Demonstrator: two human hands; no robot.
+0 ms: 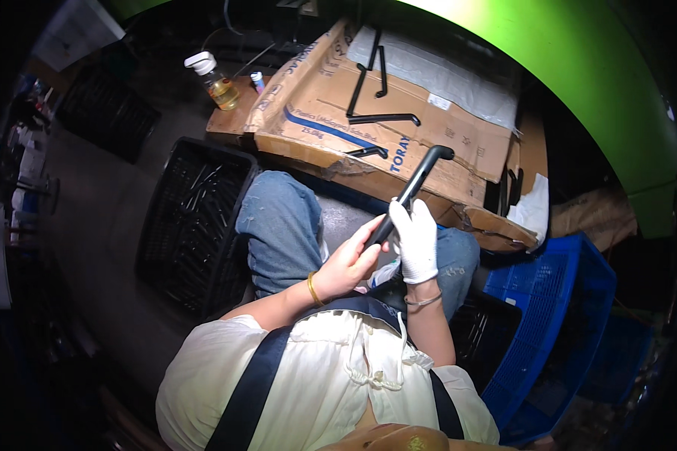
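A black bar-shaped handle with a bent end [421,174] slants up and away from me above my lap. My left hand [348,263], bare, is closed around its lower end. In a white glove, my right hand [414,239] grips the same piece a little higher, thumb and fingers pressed to it. The bent tip points right, over the cardboard. Beyond it, similar black handles lie on the flattened cardboard [331,90]: an L-shaped one [384,119], another standing out toward the back [382,71], and a short end [368,152] near the front edge.
A black crate [152,225] full of black parts stands left of my knees. Blue plastic crates [538,331] are at my right. A bottle of yellowish liquid with a white lid [220,89] and a small vial [257,81] stand at the back left. A green machine panel [564,68] arches overhead.
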